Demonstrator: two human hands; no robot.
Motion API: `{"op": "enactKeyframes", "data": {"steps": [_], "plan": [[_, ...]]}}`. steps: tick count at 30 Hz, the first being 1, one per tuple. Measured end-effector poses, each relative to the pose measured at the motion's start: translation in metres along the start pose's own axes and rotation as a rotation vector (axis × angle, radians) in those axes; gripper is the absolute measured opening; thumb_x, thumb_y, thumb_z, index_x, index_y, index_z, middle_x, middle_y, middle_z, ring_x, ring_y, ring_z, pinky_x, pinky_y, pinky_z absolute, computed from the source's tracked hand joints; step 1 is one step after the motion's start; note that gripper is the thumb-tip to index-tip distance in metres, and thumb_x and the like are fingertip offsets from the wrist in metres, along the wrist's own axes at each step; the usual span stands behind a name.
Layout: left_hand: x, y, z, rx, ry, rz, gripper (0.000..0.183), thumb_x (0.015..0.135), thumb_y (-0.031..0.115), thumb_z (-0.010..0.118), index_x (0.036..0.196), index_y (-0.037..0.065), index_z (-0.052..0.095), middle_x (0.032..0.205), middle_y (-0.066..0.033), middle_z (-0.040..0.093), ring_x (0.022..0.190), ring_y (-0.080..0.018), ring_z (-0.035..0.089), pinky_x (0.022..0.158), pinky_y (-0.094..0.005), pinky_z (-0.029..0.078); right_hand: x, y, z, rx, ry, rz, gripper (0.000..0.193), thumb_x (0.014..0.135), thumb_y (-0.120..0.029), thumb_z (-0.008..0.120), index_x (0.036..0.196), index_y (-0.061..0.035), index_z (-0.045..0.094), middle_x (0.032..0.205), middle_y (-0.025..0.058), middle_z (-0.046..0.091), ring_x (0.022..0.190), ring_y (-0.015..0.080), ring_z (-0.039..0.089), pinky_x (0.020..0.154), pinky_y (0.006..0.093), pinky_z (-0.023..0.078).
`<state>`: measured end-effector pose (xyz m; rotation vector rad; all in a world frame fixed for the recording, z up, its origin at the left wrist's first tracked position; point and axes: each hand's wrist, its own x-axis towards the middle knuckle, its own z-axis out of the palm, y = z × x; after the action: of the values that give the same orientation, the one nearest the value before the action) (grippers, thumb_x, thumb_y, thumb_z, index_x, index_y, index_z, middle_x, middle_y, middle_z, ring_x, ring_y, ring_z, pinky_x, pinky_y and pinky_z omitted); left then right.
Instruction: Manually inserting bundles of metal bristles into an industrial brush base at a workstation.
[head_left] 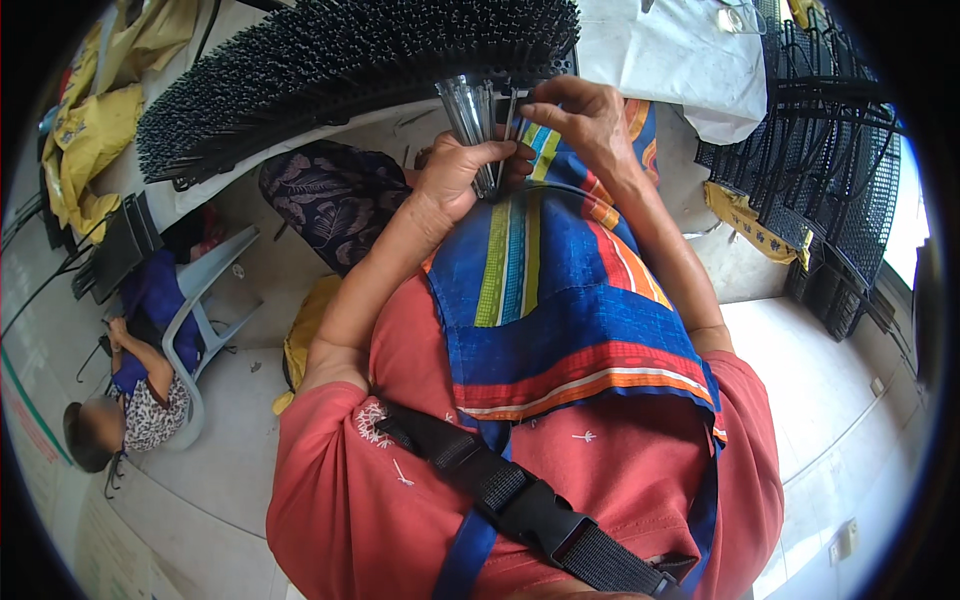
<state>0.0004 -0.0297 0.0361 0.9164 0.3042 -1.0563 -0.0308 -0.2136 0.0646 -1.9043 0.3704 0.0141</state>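
Observation:
My left hand (452,172) is wrapped round a fanned bundle of thin shiny metal rods (466,112), held upright above my lap. To its right my right hand (585,115) is raised, thumb and forefinger pinched together at a slim rod beside the bundle. What lies between those fingertips is too small to make out fully. Just beyond both hands stands a long curved black rack (350,75), densely set with upright dark pins. The bundle's upper ends come up against the rack's near edge. A blue striped apron (560,260) covers my lap under the hands.
White sheeting (680,60) covers the surface right of the rack. Black mesh racks (830,170) stand at the far right, with a yellow printed strip (755,222) beside them. At left another person (150,400) sits on a grey plastic chair (190,330). Yellow sacks (95,140) hang behind.

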Motion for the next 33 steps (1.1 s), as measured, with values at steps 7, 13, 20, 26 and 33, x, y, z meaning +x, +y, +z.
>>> {"op": "enactKeyframes", "data": {"steps": [7,13,20,26,33], "plan": [[0.000,0.000,0.002,-0.026,-0.004,-0.023,0.014,0.087,0.002,0.060,0.100,-0.001,0.060,0.092,-0.0182,0.068,0.078,-0.0267,0.069,0.067,-0.0329,0.057,-0.008,-0.005,-0.003,0.361,0.049,0.190,0.014,0.076,-0.009,0.073,0.083,0.0017,0.067,0.069,0.0042,0.067,0.062,0.0079,0.059,0.056,0.0230,0.046],[0.001,0.003,0.000,-0.048,0.055,-0.065,0.017,0.087,0.007,0.063,0.101,-0.001,0.062,0.096,-0.0151,0.068,0.085,-0.0240,0.068,0.070,-0.0335,0.057,-0.031,-0.047,-0.014,-0.320,0.060,-0.832,0.014,0.067,-0.007,0.067,0.080,-0.0067,0.064,0.079,0.0065,0.059,0.064,0.0233,0.061,0.053,0.0318,0.049],[0.006,0.006,0.008,-0.032,0.108,0.017,0.017,0.080,0.000,0.067,0.097,-0.001,0.067,0.091,-0.0106,0.069,0.081,-0.0195,0.067,0.074,-0.0307,0.055,-0.038,0.001,0.012,-0.401,-0.160,-0.817,0.014,0.067,-0.006,0.066,0.081,-0.0064,0.064,0.079,0.0078,0.059,0.066,0.0253,0.061,0.055,0.0347,0.047],[-0.007,0.010,0.017,-0.001,-0.055,-0.074,0.021,0.084,0.003,0.060,0.104,-0.003,0.060,0.089,-0.0182,0.068,0.076,-0.0285,0.070,0.066,-0.0368,0.058,-0.028,0.014,0.001,0.174,0.050,0.200,0.019,0.078,-0.017,0.072,0.081,0.0014,0.069,0.070,0.0065,0.067,0.063,0.0102,0.058,0.056,0.0265,0.046],[-0.017,0.011,0.028,0.268,-0.105,-0.119,0.020,0.083,0.007,0.063,0.101,-0.003,0.063,0.083,-0.0182,0.069,0.071,-0.0263,0.070,0.061,-0.0333,0.057,-0.025,0.015,-0.001,0.656,-0.126,0.272,0.007,0.081,-0.009,0.066,0.078,-0.0019,0.067,0.060,0.0006,0.057,0.049,0.0057,0.043,0.045,0.0227,0.032]]}}
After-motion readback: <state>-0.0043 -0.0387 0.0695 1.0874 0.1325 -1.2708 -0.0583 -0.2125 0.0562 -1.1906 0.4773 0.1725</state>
